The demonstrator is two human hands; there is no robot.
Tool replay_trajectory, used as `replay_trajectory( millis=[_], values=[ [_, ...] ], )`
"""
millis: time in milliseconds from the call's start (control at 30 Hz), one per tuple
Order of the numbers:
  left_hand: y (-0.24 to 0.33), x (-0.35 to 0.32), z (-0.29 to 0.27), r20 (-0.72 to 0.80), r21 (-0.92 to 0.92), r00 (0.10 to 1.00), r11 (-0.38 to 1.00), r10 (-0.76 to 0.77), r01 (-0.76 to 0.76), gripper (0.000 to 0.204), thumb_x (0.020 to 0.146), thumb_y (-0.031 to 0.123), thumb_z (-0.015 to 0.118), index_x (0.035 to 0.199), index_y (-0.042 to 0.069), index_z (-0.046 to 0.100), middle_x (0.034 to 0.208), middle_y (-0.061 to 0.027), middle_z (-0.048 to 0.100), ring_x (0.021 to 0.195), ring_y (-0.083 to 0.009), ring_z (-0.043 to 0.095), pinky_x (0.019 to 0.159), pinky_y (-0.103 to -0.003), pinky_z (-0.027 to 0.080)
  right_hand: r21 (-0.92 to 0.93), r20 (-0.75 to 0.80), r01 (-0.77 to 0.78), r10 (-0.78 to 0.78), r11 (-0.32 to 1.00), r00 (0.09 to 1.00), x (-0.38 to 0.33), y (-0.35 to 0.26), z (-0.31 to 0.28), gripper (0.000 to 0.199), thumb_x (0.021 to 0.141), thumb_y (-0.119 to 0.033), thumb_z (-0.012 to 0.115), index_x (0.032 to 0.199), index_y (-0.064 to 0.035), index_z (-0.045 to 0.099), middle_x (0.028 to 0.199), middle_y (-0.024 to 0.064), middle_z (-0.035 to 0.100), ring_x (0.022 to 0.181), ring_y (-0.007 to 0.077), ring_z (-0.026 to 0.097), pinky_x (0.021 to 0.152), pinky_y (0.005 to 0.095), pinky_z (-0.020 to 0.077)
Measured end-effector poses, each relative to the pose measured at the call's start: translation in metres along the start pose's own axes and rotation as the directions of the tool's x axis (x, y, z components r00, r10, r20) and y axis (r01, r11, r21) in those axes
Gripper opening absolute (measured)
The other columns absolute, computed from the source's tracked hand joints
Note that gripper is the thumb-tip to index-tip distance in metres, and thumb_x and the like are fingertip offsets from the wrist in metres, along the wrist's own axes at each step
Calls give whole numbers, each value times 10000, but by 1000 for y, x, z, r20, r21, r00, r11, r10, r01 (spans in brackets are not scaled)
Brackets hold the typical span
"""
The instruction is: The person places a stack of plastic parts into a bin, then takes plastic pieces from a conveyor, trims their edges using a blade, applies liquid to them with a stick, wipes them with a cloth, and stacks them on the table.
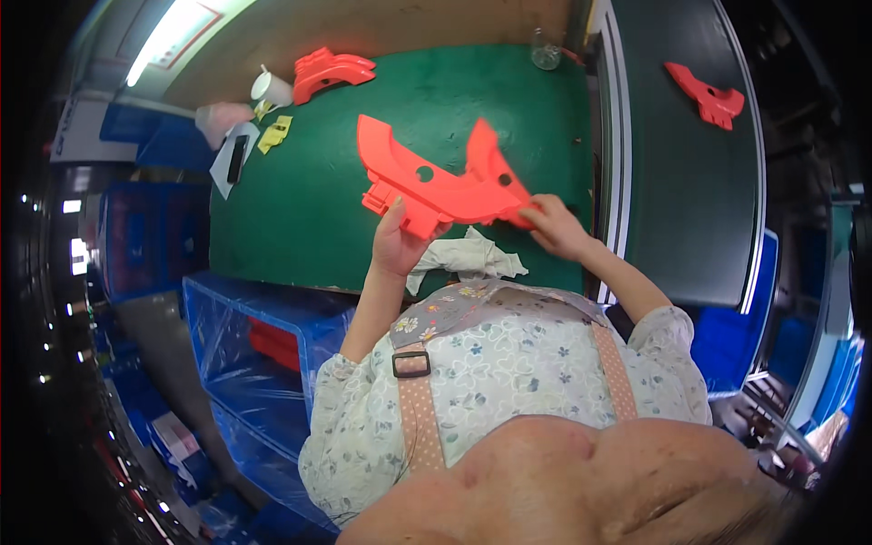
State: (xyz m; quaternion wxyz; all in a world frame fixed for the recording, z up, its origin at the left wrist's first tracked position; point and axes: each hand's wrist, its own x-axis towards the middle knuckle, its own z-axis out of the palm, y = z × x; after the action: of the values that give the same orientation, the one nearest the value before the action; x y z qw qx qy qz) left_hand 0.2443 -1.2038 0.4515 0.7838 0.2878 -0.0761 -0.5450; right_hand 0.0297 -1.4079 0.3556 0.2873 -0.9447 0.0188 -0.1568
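Observation:
My left hand (pixel 400 243) is closed on the clipped lower edge of a curved red plastic part (pixel 386 163) with a round hole in it. A second curved red plastic part (pixel 493 162), also with a round hole, is gripped near its lower end by my right hand (pixel 556 227). Both parts are held above the green table. They overlap in view near my right hand; whether they touch I cannot tell. Between my hands and my apron, a crumpled white cloth (pixel 472 254) lies at the table's near edge.
More red parts (pixel 331 74) lie at the far left of the green table (pixel 454 82), near a white cup (pixel 271 88), yellow pieces (pixel 274 134) and a phone (pixel 237 159). A clear jar (pixel 545 54) stands far right. Another red part (pixel 710 98) rests on the dark conveyor (pixel 681 200). A plastic-lined blue crate (pixel 245 354) is at left.

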Motion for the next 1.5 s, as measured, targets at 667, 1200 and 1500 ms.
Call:
replay_trajectory(
  millis=[667, 1200, 1500],
  values=[
    [-7, -24, -12, -236, 9, 968, 996, 85, -85, 597, 863, 503, 456, 1299, 113, 336, 1251, -103, 463, 1073, -298, 515, 806, -452, 484, -658, -404, -718, 696, 229, 593, -38, 254, -230, 583, 800, -419, 569, 1260, -104, 402, 1167, 122, 504, 1105, 326, 460, 884, 453, 403],
    [55, -59, -94, -80, 12, 996, 999, 44, -44, 540, 903, 334, 442, 1341, 74, 261, 1308, -129, 405, 1151, -330, 459, 842, -507, 478, -348, 135, 101, -57, 932, 989, 126, -23, 46, 362, 656, -265, 702, 921, -54, 573, 902, 122, 566, 863, 264, 564, 697, 384, 454],
    [51, -83, -124, -79, -26, 990, 993, -115, 113, 500, 918, 316, 420, 1327, 60, 286, 1286, -139, 433, 1142, -315, 472, 892, -510, 440, -623, 109, -347, 518, 701, 848, 32, -7, 10, 271, 730, -150, 568, 992, -80, 562, 948, 118, 580, 902, 298, 565, 772, 403, 464]
  ],
)
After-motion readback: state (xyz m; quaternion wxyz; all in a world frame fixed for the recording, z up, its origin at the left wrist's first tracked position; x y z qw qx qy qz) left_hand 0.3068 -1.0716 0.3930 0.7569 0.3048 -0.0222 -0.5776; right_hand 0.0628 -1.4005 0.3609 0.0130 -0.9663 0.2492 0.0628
